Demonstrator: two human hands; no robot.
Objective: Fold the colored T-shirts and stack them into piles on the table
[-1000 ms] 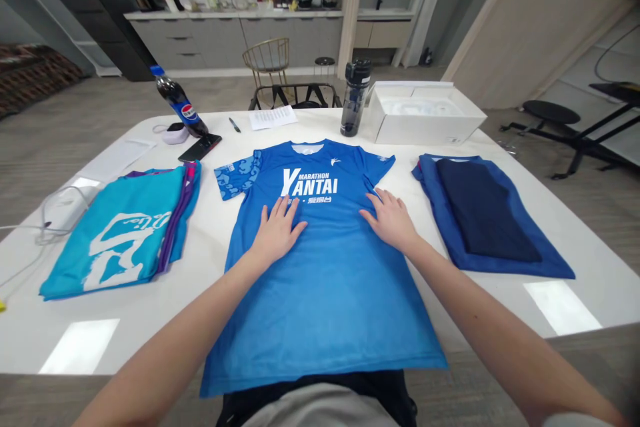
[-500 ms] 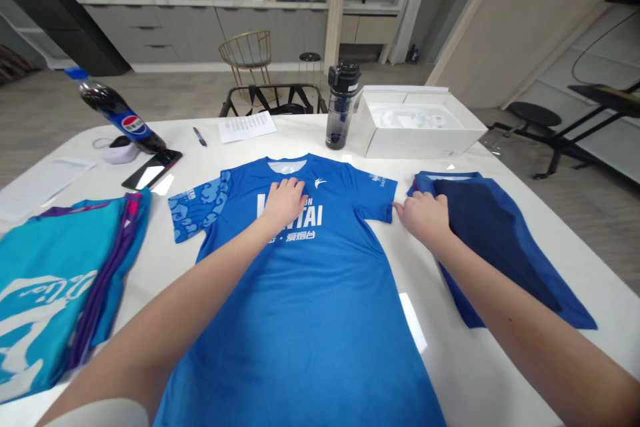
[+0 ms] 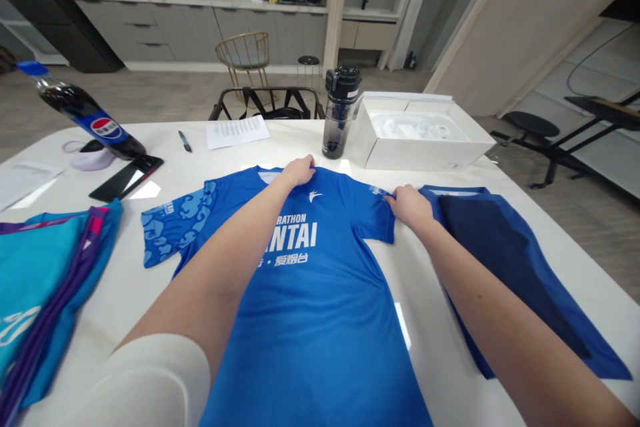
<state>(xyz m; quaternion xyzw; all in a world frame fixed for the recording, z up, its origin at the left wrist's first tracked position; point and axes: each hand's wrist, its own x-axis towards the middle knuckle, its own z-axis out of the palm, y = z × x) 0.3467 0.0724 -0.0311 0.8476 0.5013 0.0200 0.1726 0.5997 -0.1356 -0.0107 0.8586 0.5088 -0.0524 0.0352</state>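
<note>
Head view: the blue shirt [image 3: 320, 327] lay flat on the table [image 3: 435, 347], its length running toward the person. The left hand [image 3: 300, 170] pinched its shoulder beside the collar; the right hand [image 3: 413, 205] pinched the nearer sleeve's edge.

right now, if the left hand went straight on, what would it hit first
The black-capped bottle, most likely: the left hand, at the shirt, points forward and slightly right, toward it. Depth is unclear from one view, so it might just pass beside it.
</note>
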